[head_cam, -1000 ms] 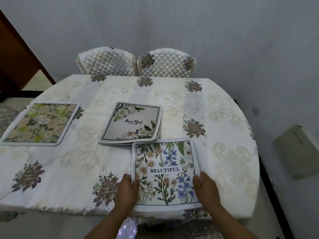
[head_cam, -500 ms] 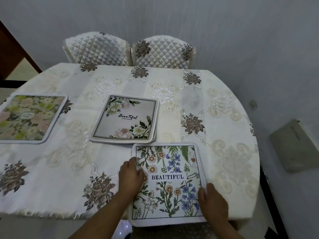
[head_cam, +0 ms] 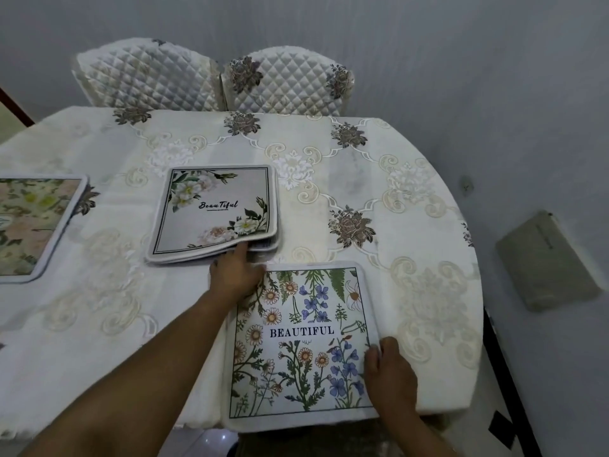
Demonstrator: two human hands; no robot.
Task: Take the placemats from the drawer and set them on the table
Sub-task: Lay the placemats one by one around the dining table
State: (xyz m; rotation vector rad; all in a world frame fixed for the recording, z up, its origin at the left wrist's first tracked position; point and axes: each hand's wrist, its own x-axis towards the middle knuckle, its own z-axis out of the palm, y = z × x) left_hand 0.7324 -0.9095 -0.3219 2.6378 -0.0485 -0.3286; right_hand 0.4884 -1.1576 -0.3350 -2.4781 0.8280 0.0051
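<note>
A wildflower placemat [head_cam: 296,341] printed "BEAUTIFUL" lies at the near edge of the table [head_cam: 412,291], its near side hanging over the edge. My right hand [head_cam: 390,374] grips its right border. Just beyond it is a small stack of placemats [head_cam: 214,209], the top one showing white roses and "Beautiful". My left hand [head_cam: 235,275] reaches to the stack's near edge, fingertips tucked under the top mat, whose near right corner is raised. A third mat with a green and pink flower print [head_cam: 29,225] lies flat at the far left.
A cream embroidered cloth covers the round table. Two quilted chairs [head_cam: 148,80] [head_cam: 286,84] stand against its far side, close to the wall. A grey flat object [head_cam: 547,258] lies on the floor to the right.
My left hand left the wildflower mat and moved forward to the stack, lifting the top mat's near edge. My right hand slid back along the mat's right border. The view shifted right.
</note>
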